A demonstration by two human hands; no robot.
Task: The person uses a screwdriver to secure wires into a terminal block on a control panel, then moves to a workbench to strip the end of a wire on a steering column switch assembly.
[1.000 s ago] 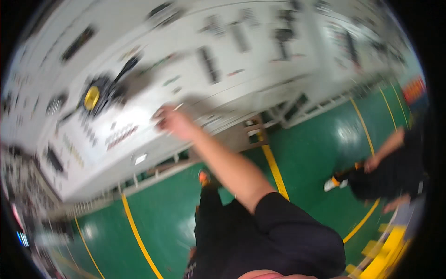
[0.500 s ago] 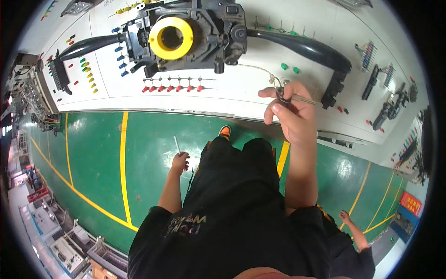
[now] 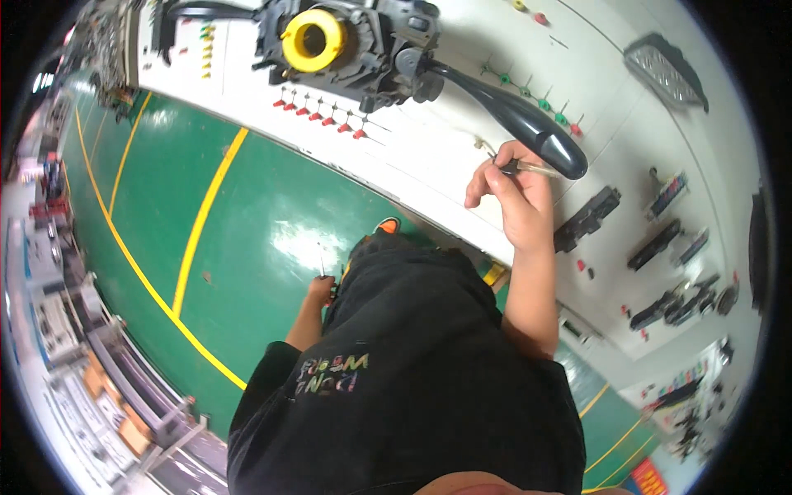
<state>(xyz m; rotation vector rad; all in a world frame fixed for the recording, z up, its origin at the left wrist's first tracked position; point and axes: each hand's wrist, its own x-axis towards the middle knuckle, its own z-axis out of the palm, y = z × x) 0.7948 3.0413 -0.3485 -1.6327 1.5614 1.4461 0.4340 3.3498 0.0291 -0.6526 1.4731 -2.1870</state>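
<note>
My right hand (image 3: 521,194) is raised in front of the white panel. It pinches what looks like a key (image 3: 511,167), with a dark head and a thin pale shaft pointing right. Just above the fingers runs a long black stalk lever (image 3: 511,111). That lever comes out of a steering column switch assembly (image 3: 355,62) with a yellow ring (image 3: 313,41) at its middle. Low at my left side, my left hand (image 3: 322,289) is closed round a screwdriver (image 3: 321,262), its thin shaft upward; the fingers mostly hide the handle.
Below the switch assembly, a row of red terminals (image 3: 327,121) lines the panel. Green terminals (image 3: 525,91) sit above the lever. Black connectors (image 3: 587,219) and a lamp unit (image 3: 665,70) are mounted to the right. The green floor (image 3: 272,223) has yellow lines.
My view has turned, so the panel now slants down to the right. The right hand stays raised with the key, now close under the stalk lever. The other person at lower right is out of view.
</note>
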